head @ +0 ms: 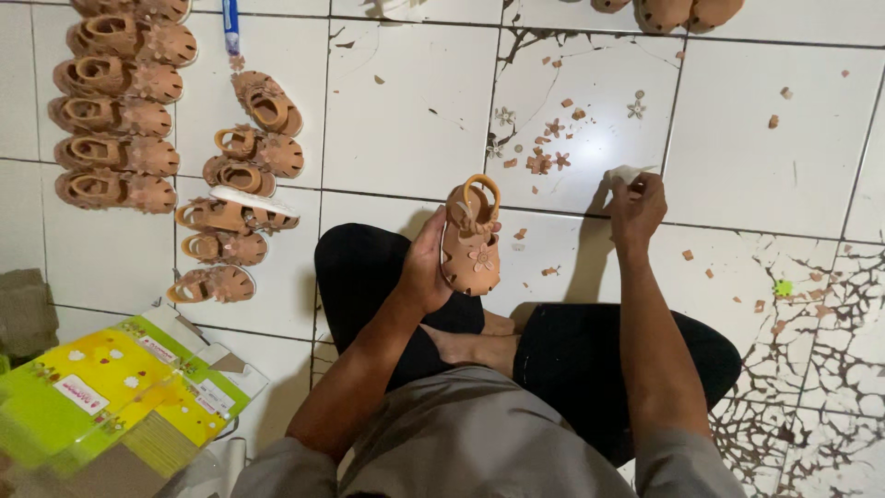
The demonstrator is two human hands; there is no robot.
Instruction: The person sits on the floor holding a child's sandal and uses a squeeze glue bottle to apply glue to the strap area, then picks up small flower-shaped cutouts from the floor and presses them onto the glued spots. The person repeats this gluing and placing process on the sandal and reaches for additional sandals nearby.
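The person sits cross-legged on the tiled floor (415, 111), and the small tan sandal (470, 242) serves as the landmark here: it is held up just above the knees, sole side away, its heel strap arching at the top and a flower-shaped piece showing on its front. The left hand (426, 267) is closed around the sandal's left side, thumb and fingers wrapped on its edge, so the shoe stands nearly upright. To the right of the sandal, the right hand (636, 205) reaches down to the floor with fingertips pinched on a small pale scrap or cloth (627, 173); what it is exactly cannot be told. Above and to the right of the sandal, loose tan flower cut-outs (546, 159) and small offcuts lie scattered on the tiles. Well to the left of the sandal, finished sandals (115, 115) lie in neat rows, with a second, looser column (241, 198) nearer to it. Below and left of the sandal, yellow-and-green flat cartons (111, 378) are stacked. As a judgement, the step in hand looks like dressing or finishing this one shoe, with the right hand fetching what it needs from the floor. The next move would call for bringing the pinched piece to the sandal while the left hand keeps the shoe steady and turned to the working face.
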